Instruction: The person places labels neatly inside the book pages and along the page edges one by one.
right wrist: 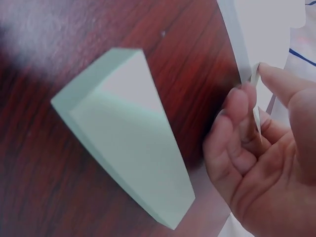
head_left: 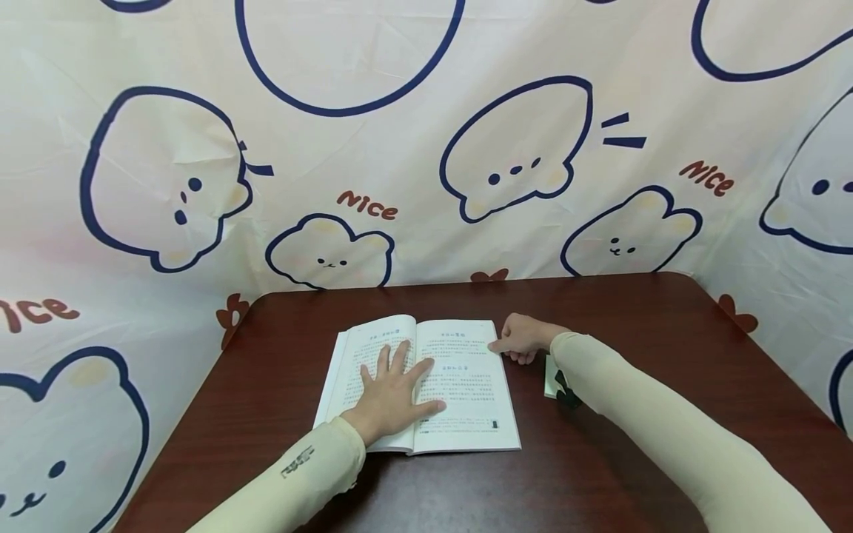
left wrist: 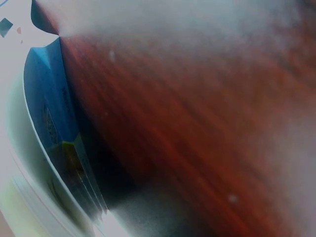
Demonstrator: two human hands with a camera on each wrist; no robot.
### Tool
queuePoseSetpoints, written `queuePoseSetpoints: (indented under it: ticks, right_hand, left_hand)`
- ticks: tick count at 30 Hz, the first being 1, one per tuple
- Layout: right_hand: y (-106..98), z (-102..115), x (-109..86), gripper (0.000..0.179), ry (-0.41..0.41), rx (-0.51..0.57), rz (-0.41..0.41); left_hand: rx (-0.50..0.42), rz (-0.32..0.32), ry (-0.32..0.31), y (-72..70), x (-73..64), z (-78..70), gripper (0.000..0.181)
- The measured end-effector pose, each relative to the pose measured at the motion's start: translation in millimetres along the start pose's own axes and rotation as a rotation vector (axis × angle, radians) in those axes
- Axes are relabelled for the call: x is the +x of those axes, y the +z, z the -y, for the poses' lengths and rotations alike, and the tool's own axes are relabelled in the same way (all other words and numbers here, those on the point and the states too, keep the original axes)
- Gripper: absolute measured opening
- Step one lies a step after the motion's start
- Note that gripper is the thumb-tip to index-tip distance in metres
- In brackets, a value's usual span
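Observation:
An open book (head_left: pixel 460 385) with printed pages lies on the dark table. My left hand (head_left: pixel 389 396) rests on it with fingers spread, across the left page and the middle fold. At the right page's outer edge my right hand (head_left: pixel 525 339) pinches a thin pale sticky note (right wrist: pixel 256 116) between thumb and fingers. The note touches or nearly touches the page edge; I cannot tell which. A pale green sticky note pad (right wrist: pixel 133 143) lies on the table beside the right hand, partly hidden by the sleeve in the head view. The left wrist view shows the book's blue cover (left wrist: pixel 49 94).
The dark reddish-brown table (head_left: pixel 426 488) reaches back to a cloth backdrop (head_left: pixel 426 148) with bear drawings. Pale sleeves cover both forearms. A black object (head_left: pixel 567 392) sits at the right wrist.

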State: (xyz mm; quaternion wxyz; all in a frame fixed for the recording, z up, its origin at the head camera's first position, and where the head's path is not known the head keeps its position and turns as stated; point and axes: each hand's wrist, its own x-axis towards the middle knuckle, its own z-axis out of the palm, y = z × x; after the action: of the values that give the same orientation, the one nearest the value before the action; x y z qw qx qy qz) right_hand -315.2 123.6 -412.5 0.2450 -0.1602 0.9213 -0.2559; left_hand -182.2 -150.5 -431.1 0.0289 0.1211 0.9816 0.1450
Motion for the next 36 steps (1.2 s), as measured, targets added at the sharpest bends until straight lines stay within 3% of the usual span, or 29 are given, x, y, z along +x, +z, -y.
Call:
queuePoseSetpoints:
  ticks: [6,13,19,26,36]
  right_hand:
    - [0.7,-0.5,0.3,0.047,0.033,-0.106,-0.047]
    - [-4.7,-3.4,-5.3,0.044,0.06,-0.143,-0.056]
    - [-10.5,-3.1,-12.4,0.036,0.024,-0.193,-0.084]
    - [-14.7,-6.3,-16.9,0.032,0.023,-0.177,-0.134]
    - [-18.8,-10.1,-25.4,0.031,-0.036,-0.275,-0.206]
  left_hand:
    - [-0.002,-0.001,-0.002,0.6,-0.9,0.2,0.079]
    - [-0.006,-0.002,-0.002,0.4,-1.3,0.4,0.078]
    - [0.001,-0.004,0.0,0.6,-0.5,0.3,0.078]
    - [0.0,0.002,0.003,0.1,0.5,0.6,0.078]
    - [0.006,0.0,-0.001,0.4,-0.2,1.0,0.079]
